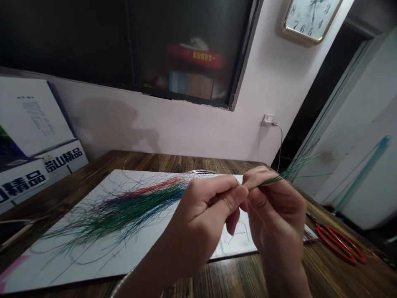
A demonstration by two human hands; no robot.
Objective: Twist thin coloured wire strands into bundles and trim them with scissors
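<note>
Left hand point(204, 219) and right hand point(276, 211) together, fingertips meeting. Right pinches a tuft of fine green filaments point(288, 173), ends fanning toward upper right; left's hold on it unclear. Loose red, blue and green filaments point(130, 211) lie across a white board point(93, 265), left of the hands. Red-handled scissors point(339, 244) rest on the wooden table point(328, 273), lower right.

1 head-worn camera looks forward and down, close above the left hand point(201, 219) and right hand point(276, 219), toward a pale plaster wall point(198, 128).
</note>
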